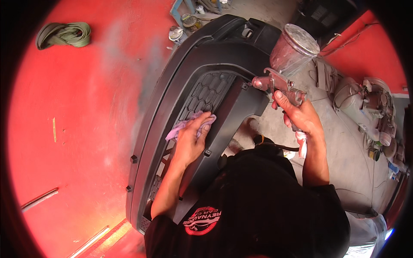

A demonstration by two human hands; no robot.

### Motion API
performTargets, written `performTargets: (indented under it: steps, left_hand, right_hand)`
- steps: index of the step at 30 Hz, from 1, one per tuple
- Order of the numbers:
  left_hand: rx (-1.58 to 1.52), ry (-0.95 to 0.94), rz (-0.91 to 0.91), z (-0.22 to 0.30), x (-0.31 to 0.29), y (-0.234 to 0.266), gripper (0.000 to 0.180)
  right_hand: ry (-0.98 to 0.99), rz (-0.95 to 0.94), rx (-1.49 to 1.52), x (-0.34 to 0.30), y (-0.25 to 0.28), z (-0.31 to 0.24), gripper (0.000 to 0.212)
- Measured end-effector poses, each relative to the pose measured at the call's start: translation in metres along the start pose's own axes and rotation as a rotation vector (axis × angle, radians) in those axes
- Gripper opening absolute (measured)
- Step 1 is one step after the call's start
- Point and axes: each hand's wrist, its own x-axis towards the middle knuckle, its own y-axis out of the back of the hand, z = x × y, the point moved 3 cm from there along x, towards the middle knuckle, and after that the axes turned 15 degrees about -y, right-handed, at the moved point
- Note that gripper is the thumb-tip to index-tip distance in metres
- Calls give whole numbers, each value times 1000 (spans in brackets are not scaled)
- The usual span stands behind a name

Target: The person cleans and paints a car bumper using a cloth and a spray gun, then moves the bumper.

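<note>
A black plastic car bumper (pixel 217 53) with a honeycomb grille (pixel 208 92) stands in front of me, curving from the upper middle to the lower left. My left hand (pixel 191 139) presses a crumpled purple cloth (pixel 173 132) against the grille; part of the cloth is hidden under the fingers. To the right, my right hand (pixel 303 116) is wrapped round the handle of a spray gun (pixel 279 81). The gun's paint-stained cup (pixel 294 49) sits on top, and its nozzle points left, close to the bumper's inner edge.
A red wall (pixel 86 107) rises on the left, with a green coiled strap (pixel 64 35) on it. Paint cans (pixel 177 34) stand behind the bumper's far end. An air compressor (pixel 380 107) is at the right. A dark hose (pixel 286 148) runs below the gun.
</note>
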Motion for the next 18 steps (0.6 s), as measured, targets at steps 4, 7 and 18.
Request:
performTargets:
  steps: [4, 7, 18]
  left_hand:
    - [118, -194, 19, 29, 44, -32, 35]
    - [289, -349, 20, 23, 97, -62, 33]
    - [676, -725, -311, 25, 124, -42, 36]
  right_hand:
    - [-26, 13, -5, 1, 5, 9, 50]
    - [-6, 63, 80, -11, 10, 4, 41]
    - [-42, 47, 99, -24, 49, 51, 45]
